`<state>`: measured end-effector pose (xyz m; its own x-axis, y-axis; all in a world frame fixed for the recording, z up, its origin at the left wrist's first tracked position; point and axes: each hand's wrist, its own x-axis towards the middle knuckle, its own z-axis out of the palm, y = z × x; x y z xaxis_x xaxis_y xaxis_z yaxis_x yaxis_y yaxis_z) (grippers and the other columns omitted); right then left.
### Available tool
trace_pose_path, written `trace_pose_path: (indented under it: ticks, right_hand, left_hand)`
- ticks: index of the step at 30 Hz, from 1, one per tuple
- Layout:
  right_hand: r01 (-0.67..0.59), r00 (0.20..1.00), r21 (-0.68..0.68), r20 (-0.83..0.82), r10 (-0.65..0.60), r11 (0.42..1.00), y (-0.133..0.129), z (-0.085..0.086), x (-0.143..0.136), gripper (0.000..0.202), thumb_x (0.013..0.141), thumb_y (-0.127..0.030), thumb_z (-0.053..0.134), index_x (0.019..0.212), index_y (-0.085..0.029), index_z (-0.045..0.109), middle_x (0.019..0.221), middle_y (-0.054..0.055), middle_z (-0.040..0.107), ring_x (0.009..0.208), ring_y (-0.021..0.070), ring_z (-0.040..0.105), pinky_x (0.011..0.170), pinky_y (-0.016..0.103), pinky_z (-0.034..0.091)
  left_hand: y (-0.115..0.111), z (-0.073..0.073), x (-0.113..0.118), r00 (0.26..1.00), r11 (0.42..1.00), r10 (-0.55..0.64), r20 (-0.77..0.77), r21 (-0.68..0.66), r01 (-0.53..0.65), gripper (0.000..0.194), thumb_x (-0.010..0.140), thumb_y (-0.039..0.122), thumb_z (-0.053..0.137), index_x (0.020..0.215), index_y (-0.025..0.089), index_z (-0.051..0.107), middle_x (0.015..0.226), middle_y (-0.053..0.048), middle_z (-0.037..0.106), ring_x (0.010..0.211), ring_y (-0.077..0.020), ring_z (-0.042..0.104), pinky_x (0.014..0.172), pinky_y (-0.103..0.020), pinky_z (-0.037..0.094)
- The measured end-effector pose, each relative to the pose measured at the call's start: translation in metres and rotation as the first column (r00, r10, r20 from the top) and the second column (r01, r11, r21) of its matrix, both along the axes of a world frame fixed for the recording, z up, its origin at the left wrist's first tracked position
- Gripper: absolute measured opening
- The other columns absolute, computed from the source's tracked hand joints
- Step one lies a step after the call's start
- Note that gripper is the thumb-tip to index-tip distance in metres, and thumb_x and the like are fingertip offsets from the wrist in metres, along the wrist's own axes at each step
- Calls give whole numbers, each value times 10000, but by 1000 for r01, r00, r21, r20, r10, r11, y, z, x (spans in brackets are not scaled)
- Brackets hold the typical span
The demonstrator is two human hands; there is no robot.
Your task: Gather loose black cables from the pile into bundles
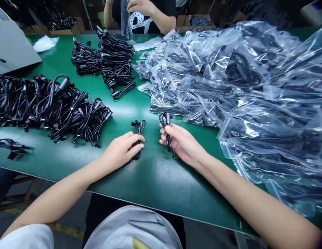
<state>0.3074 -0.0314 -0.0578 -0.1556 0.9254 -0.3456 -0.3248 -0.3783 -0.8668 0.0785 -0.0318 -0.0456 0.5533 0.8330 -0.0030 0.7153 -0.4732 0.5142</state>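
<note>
My right hand [180,140] pinches a coiled black cable [168,120] between thumb and fingers, just above the green table. A dark grey cylinder shows at the top of this coil. To its left, my left hand [124,147] is closed over another black cable bundle [139,128] lying on the table. The thumb and forefinger lie across that bundle's middle, while its looped upper end and its lower end stick out. The fingers' undersides are hidden.
Coiled black cables [46,103] are heaped at left, with a second stack [115,58] further back. One loose bundle [14,148] lies far left. Clear plastic bags [228,79] holding dark cables cover the right side. Across the green table [124,186], a person [142,17] handles something.
</note>
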Motion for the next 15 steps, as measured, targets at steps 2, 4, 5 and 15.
trace_pose_path:
  ticks: [2,4,5,15]
  right_hand:
    - [-72,994,-86,-87,65,994,-7,1,-8,417,661,-336,857,968,-173,627,639,-85,494,531,65,428,543,230,370]
    - [-125,989,-98,-90,117,987,-14,2,-16,367,655,-287,847,927,-167,632,588,-96,468,490,54,381,503,226,288]
    - [-128,989,-80,-81,122,988,-17,3,-20,312,672,-277,822,894,-167,632,579,-91,476,492,58,396,507,231,277]
    - [-21,998,-42,-61,19,999,-25,4,-31,269,677,-277,806,879,-170,664,576,-93,477,466,54,353,472,236,270]
  left_hand:
    - [-4,0,2,997,1000,-29,66,12,28,258,1008,337,467,1169,224,633,908,-11,625,746,-144,588,746,-269,463]
    - [-8,0,4,990,997,-80,115,32,77,244,1007,310,470,1167,212,625,904,-11,614,723,-133,565,734,-258,456]
    - [-9,0,4,987,995,-98,127,40,94,235,1006,302,473,1162,207,620,903,-10,610,718,-130,558,728,-254,453]
    - [-14,-3,-2,974,980,-178,139,110,164,203,1007,262,475,1170,228,591,900,-4,603,724,-123,566,696,-243,448]
